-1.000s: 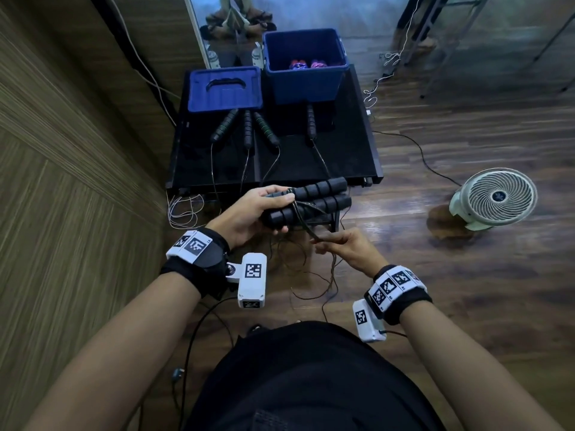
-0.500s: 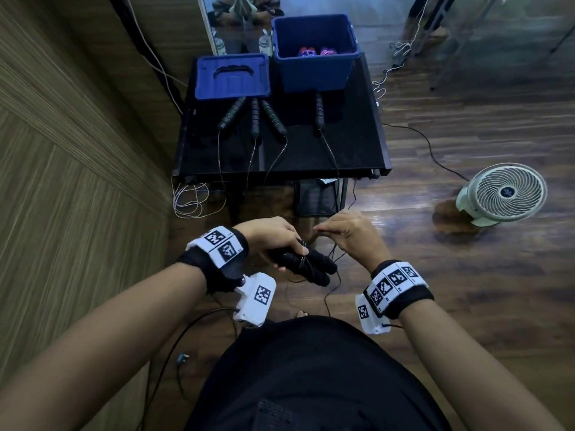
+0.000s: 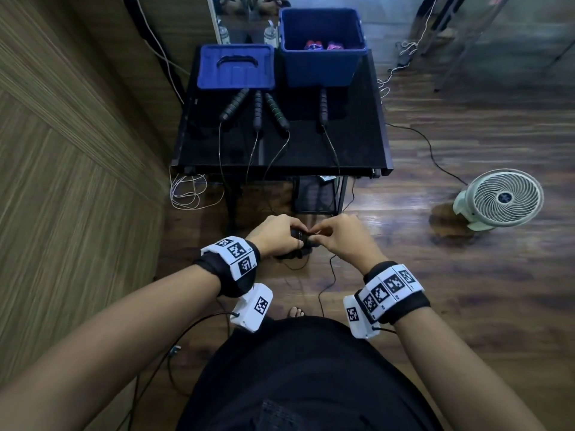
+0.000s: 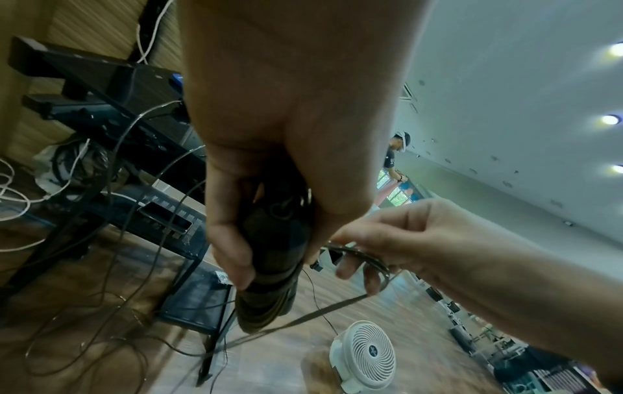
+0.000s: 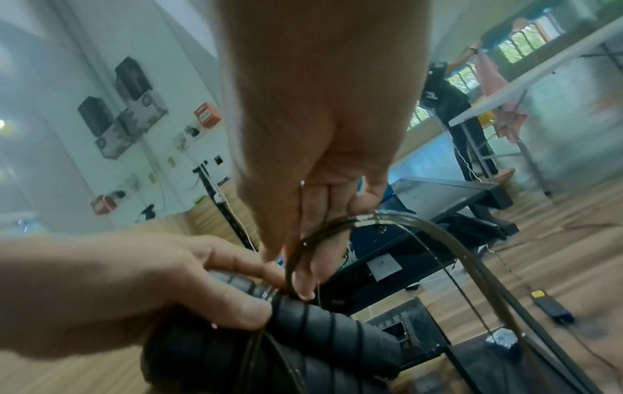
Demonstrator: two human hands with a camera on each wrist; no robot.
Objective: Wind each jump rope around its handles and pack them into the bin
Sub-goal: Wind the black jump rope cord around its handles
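From the head view, the paired handles (image 3: 297, 244) have dropped from desk (image 3: 367, 141) height to waist level, both hands closing in; winding continues, the bin (image 3: 320, 66) waits. The left wrist view shows the left hand (image 4: 286, 160) gripping them. The right wrist view shows the right hand (image 5: 323, 149) pinching a rope loop (image 5: 323, 229).

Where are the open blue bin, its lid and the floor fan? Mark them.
blue bin (image 3: 320, 68): head view, front wall below the rim.
lid (image 3: 235, 76): head view, flat ribbed top below the handle recess.
floor fan (image 3: 505, 198): head view, centre of the round grille.
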